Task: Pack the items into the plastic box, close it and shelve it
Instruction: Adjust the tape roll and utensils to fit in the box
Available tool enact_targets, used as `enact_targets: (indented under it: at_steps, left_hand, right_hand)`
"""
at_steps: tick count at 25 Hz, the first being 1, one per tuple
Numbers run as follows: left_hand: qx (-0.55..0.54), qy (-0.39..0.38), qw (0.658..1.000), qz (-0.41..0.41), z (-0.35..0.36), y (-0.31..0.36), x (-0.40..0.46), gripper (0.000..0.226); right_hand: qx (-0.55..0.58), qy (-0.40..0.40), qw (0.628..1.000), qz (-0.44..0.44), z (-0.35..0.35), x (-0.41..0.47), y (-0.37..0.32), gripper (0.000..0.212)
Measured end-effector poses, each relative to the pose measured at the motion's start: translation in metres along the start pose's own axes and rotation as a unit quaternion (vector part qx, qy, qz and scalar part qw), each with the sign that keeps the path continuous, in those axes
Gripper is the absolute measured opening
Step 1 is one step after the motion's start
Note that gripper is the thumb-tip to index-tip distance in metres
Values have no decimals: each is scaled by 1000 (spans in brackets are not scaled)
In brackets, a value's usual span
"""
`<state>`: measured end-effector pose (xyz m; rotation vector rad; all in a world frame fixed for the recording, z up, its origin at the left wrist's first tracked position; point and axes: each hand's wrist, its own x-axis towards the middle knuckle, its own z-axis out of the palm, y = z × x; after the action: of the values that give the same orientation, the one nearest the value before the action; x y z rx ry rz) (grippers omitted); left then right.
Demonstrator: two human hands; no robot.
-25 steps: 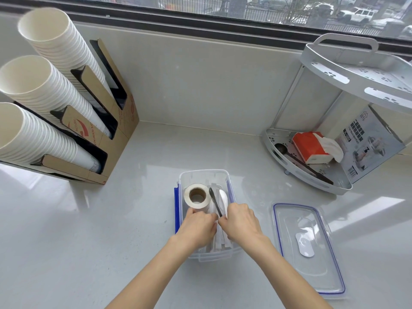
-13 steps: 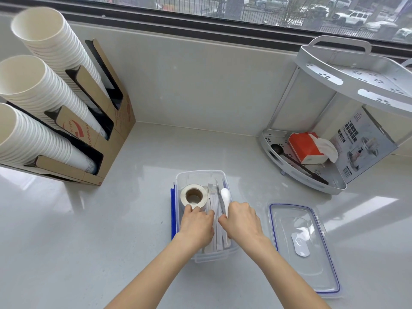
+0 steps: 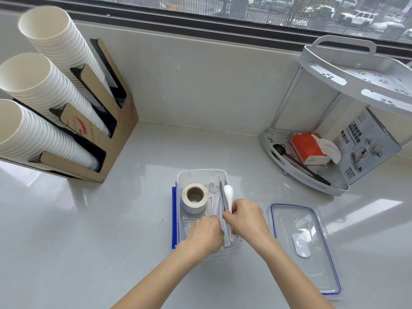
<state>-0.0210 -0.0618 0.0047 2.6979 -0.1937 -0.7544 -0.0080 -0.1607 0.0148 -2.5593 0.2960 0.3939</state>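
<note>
The clear plastic box with blue side clips stands open on the counter in front of me. Inside it a white tape roll lies at the left, with a white spoon and a dark utensil lying lengthwise at the right among wrapped white sticks. My right hand pinches the spoon's handle over the box. My left hand is inside the near end of the box, fingers curled on the wrapped sticks. The clear lid with a blue rim lies flat to the right of the box.
A cardboard holder with three stacks of white paper cups stands at the left. A white two-tier corner shelf at the right holds a red tissue pack, a dark ladle and a printed carton. A window runs along the back.
The white spoon has come to lie beside the dark utensil at the box's right side under my right hand. My left hand has slid back from the tape roll toward the near end.
</note>
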Motion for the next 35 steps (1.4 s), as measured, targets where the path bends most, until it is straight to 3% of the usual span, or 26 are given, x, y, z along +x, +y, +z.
enact_targets:
  at_steps: [9,24,35]
  left_hand:
    - [38,-21,999,-5,11,11,-3,30]
    - [-215,-69,974,-33,13,-1,10,47]
    - [-215,-92,972,-33,11,-8,11,13]
  right_hand:
    - [66,6,998,3,-8,-1,15,17]
    - [73,2,997,4,-6,-2,22,15]
    - [66,-10,998,9,-6,-5,17,20]
